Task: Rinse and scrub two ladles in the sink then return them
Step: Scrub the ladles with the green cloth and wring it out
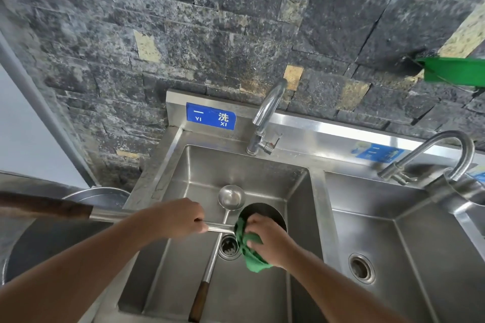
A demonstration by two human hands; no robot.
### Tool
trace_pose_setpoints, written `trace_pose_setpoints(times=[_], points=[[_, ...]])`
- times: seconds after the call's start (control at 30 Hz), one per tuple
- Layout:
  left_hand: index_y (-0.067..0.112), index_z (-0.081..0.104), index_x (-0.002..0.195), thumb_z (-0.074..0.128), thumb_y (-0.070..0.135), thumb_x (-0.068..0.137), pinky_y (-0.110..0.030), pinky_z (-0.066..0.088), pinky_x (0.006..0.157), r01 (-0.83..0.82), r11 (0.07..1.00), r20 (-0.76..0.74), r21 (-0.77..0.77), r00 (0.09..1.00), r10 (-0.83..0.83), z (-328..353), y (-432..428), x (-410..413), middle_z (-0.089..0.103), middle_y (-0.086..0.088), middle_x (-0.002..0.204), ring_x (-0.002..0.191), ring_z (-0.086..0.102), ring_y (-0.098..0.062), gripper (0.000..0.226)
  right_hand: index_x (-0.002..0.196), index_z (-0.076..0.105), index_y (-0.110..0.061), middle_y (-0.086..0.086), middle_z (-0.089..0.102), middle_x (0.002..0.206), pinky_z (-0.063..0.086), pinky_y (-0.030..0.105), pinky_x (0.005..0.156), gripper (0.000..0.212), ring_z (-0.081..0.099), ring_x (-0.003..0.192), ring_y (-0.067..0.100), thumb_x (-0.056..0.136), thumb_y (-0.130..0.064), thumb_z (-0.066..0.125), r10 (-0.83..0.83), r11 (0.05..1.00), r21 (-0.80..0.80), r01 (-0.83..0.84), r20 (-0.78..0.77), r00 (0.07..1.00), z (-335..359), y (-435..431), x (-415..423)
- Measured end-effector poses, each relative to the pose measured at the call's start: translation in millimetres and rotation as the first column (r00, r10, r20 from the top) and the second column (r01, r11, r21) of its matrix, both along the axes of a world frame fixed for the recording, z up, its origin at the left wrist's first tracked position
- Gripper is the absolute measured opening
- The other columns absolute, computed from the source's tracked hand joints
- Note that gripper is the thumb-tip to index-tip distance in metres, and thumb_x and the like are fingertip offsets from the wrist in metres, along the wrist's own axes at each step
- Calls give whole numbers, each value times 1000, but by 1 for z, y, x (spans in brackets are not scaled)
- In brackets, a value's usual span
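Left hand curls tight round the metal shaft of the big ladle, whose wooden grip sticks out left past the sink rim. Its dark bowl sits over the left basin, just right of the drain. Right hand bunches a green cloth in curled fingers, pressing it on that bowl's near-left rim. The small ladle lies loose on the basin floor, bowl at the far end, wooden handle at the near wall, passing under the big ladle's shaft. Tap behind; no water visible. The second basin is to the right.
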State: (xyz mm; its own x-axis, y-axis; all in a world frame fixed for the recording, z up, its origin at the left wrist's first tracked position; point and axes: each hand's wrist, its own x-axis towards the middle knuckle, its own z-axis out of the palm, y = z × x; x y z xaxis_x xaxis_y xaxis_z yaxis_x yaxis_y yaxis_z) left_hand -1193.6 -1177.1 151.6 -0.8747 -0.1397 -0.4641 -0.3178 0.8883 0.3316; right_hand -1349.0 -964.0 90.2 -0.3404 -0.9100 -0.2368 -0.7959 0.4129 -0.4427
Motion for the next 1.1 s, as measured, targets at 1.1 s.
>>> trace_pose_setpoints(times=[1.1], points=[[15, 53, 76, 57, 36, 97, -19, 29, 35, -479, 775, -68, 412, 832, 550, -51, 22, 37, 42, 4, 44, 29, 34, -2, 30, 114, 65, -1, 28, 70, 108, 56, 55, 82, 26, 67, 98, 45, 96, -19, 58, -149, 223, 181, 958, 977, -150, 1, 37, -3]])
